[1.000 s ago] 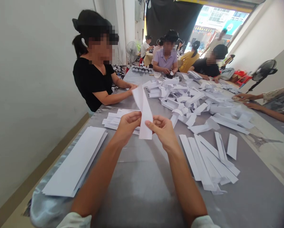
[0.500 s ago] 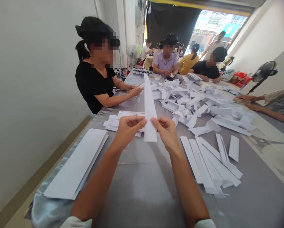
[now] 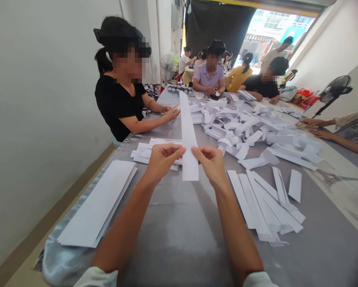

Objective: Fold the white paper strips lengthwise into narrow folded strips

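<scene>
Over grey table (image 3: 173, 243), left hand (image 3: 164, 162), right hand (image 3: 211, 164) pinched paper strip (image 3: 188, 139) together at lower end, clear of loose strips (image 3: 264, 203).

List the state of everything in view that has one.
Left hand: pinching the strip's left edge.
Right hand: pinching the strip's right edge.
White paper strip: upright between both hands, top end reaching away.
Stack of long paper sheets: lying flat, edges slightly offset.
Loose paper strips: scattered, overlapping.
Bent paper pieces: heaped loosely.
Standing fan: cannot tell whether running.
</scene>
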Demonstrator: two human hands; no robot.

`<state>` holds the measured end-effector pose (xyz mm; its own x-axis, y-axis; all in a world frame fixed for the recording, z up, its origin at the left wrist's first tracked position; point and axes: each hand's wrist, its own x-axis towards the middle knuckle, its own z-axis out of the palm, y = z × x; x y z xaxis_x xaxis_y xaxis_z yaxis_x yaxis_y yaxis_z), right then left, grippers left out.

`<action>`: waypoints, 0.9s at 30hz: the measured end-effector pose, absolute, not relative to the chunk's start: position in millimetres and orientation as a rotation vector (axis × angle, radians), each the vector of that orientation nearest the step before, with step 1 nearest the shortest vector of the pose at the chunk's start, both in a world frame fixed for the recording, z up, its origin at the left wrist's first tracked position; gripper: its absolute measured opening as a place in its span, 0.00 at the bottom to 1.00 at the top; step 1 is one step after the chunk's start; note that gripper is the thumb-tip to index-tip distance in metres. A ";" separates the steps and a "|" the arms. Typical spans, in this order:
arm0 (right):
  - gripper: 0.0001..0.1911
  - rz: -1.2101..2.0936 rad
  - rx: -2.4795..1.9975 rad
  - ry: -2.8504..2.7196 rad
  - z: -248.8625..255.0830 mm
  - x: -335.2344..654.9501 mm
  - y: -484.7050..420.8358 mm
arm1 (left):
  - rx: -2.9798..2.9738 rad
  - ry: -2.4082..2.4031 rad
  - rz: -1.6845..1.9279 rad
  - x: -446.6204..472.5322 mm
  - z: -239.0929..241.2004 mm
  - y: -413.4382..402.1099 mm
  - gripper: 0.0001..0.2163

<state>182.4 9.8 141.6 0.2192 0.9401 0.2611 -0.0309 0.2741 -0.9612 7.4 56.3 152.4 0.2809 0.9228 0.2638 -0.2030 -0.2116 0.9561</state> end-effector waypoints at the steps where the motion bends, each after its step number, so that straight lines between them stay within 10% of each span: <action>1: 0.21 0.903 -1.066 -1.113 140.9 183.1 10.8 | 1.389 0.726 1.199 6.4 152.7 56.6 0.15; 27: 0.24 1.089 -1.108 -1.121 141.0 193.0 12.5 | 1.384 0.767 1.191 8.4 134.8 70.8 0.15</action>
<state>193.0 12.5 141.0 0.1088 0.9879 0.1106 -0.0821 0.1198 -0.9894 8.4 70.8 134.8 0.2844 0.9301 0.2325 -0.1734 -0.1887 0.9666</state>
